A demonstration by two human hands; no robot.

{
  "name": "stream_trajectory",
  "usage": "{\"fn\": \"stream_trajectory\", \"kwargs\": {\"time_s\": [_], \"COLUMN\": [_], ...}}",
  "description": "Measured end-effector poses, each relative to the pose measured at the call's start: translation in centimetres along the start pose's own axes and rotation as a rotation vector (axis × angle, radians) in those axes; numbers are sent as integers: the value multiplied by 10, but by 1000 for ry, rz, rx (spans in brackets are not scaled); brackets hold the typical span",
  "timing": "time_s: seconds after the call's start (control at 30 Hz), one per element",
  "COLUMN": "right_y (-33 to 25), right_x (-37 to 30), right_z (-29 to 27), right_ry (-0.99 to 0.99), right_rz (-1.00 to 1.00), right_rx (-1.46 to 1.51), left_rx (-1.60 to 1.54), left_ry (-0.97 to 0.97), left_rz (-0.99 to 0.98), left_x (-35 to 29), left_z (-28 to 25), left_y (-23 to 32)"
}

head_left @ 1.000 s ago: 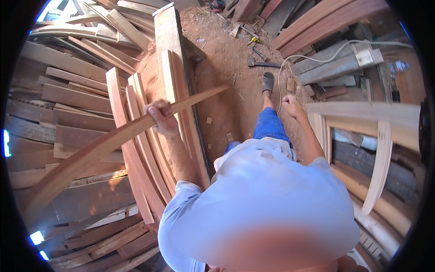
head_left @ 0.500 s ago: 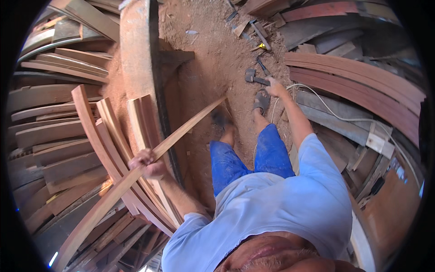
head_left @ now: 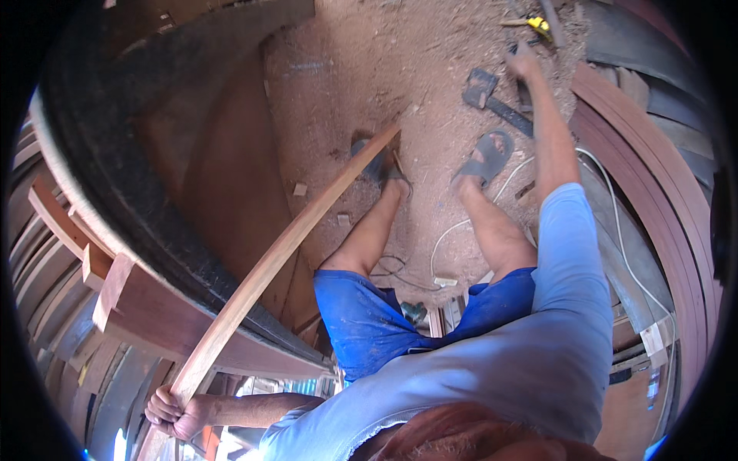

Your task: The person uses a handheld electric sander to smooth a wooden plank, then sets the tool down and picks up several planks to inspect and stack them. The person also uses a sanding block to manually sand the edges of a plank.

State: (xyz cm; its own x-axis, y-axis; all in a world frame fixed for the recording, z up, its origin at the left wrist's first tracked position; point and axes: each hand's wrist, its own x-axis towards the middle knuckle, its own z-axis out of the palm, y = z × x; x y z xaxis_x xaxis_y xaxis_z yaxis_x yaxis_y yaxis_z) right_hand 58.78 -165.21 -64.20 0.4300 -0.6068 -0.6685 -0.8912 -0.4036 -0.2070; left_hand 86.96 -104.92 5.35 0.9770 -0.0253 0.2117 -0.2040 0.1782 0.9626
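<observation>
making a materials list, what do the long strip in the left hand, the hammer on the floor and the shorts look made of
The strip looks like wood, apparently unvarnished: brown, with lengthwise streaks. The hammer has a blocky, dark, dull head, probably metal; its dark handle is unclear. The shorts look like matte cloth, with folds.

Beneath you spread a brown floor (head_left: 330, 107) strewn with shavings (head_left: 453, 38). A dark-edged bench (head_left: 115, 192) ran along your left, stacked boards (head_left: 42, 280) beyond; reddish planks (head_left: 659, 146) lay rightward. Bright light (head_left: 120, 444) glinted lower left.
</observation>
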Motion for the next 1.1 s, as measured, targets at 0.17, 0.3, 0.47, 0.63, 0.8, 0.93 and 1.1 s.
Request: {"fn": "stream_trajectory", "kwargs": {"time_s": [0.17, 0.3, 0.47, 0.63, 0.8, 0.93, 1.1], "right_y": [61, 27, 3, -108, -228, -319, -367], "right_x": [1, -54, -195, -352, -465, -555, -588], "right_z": [-6, -30, -108, -165, -229, -278, -261], "right_ry": [332, 268, 185, -43, -493, -642, -755], "right_rz": [-39, -23, -75, -222, -323, -464, -770], "right_rx": [123, 468, 703, 296, 459, 304, 127], "left_rx": [-122, -21, -98, -61, -109, -47, 204], "left_ry": [-34, 75, 87, 90, 113, 397, 666], "left_rz": [-56, 38, -23, -98, 7, 72, 43], "left_x": [8, -11, -33, -75, -89, -143, -233], "left_z": [-7, 0, 16, 36, 58, 20, -27], "left_y": [-16, -7, 3, 18, 105, 183, 271]}}
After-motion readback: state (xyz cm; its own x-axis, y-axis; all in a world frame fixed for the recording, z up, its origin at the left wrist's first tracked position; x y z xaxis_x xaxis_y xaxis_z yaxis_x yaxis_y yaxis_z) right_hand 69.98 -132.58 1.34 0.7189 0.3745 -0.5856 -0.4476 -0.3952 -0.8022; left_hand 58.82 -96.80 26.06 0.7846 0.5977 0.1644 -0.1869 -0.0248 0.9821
